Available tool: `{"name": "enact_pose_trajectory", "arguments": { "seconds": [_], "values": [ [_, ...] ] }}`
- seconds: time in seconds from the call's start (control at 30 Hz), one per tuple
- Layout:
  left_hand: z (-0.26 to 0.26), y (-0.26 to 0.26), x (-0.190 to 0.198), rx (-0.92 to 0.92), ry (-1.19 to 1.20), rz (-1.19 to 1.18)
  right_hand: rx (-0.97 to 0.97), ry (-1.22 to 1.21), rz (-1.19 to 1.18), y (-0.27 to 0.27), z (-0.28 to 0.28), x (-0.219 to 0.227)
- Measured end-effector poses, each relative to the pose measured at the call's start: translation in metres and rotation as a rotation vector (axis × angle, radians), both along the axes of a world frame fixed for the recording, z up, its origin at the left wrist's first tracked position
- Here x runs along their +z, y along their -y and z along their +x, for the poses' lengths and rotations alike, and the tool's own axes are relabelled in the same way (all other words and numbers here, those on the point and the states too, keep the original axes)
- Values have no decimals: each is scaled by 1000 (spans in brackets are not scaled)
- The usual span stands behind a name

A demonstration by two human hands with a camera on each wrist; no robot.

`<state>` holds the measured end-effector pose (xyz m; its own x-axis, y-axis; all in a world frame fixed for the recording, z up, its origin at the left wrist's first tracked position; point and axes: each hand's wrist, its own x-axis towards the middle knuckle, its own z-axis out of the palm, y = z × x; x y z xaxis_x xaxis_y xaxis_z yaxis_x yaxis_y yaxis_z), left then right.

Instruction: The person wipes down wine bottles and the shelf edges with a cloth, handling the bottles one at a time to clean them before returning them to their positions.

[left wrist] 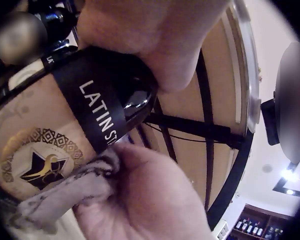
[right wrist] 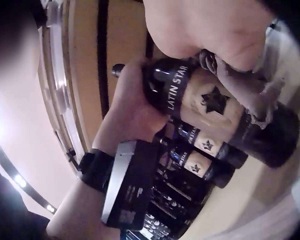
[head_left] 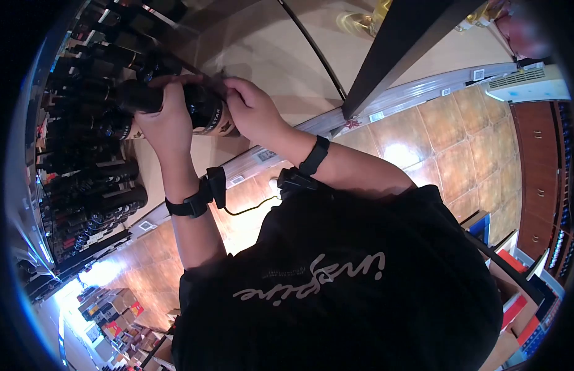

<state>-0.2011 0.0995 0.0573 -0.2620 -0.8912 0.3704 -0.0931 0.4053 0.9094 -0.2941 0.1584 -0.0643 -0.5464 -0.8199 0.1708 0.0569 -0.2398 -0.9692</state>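
Note:
A dark wine bottle (right wrist: pixel 210 102) with a cream label, a star emblem and a black "LATIN STAR" band lies tilted between both hands. My left hand (head_left: pixel 169 120) grips it around the neck and shoulder, as the right wrist view shows. My right hand (head_left: pixel 256 114) holds a crumpled grey cloth (right wrist: pixel 250 95) against the label side, lower on the bottle. In the left wrist view the cloth bunches beside the gold emblem. Close behind, two more bottles (right wrist: pixel 207 145) with the same star label stand side by side.
Rows of dark bottles (head_left: pixel 114 204) fill the shelf on the left. A dark post (head_left: pixel 398 55) rises at the right of the pale shelf board (head_left: pixel 268 55). Below the shelf edge runs a tiled floor (head_left: pixel 441 123), with boxes (head_left: pixel 117 315) stacked at the lower left.

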Motion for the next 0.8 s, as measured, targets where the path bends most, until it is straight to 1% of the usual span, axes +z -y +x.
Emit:
{"name": "enact_pose_trajectory", "arguments": {
  "seconds": [0.07, 0.17, 0.23, 0.27, 0.33, 0.4, 0.47, 0.57, 0.6, 0.67, 0.7, 0.8],
  "values": [
    [-1, -3, 2, 0, -3, 2, -7, -1, 68, -4, 1, -23],
    [1, 1, -2, -16, 14, 6, -12, 29, 120, -6, -2, -32],
    [2, 2, -1, -15, 28, 0, -25, 36, 115, -8, 1, -20],
    [1, -1, 0, -10, 33, -7, -43, -4, 56, -7, 3, -14],
    [0, 0, 0, -8, 23, -2, -79, -81, -53, -10, 2, 16],
    [1, 1, -1, -10, -6, 18, -22, -76, -120, -16, -3, 45],
    [2, 1, -1, -30, 10, -7, 8, -56, -193, -17, -4, 58],
    [2, -1, 2, -23, 67, -6, -47, -75, -189, -12, -1, 37],
    [2, -1, 3, -13, 92, -1, -60, -96, -149, -13, 1, 28],
    [2, -1, 3, -12, 56, -2, -88, -134, -67, -20, 3, 10],
    [2, -1, 2, -13, 38, -2, -17, -139, -48, -23, -1, 1],
    [1, -1, -1, -39, -44, 34, -26, -171, 15, -24, 4, -23]
  ]
}}
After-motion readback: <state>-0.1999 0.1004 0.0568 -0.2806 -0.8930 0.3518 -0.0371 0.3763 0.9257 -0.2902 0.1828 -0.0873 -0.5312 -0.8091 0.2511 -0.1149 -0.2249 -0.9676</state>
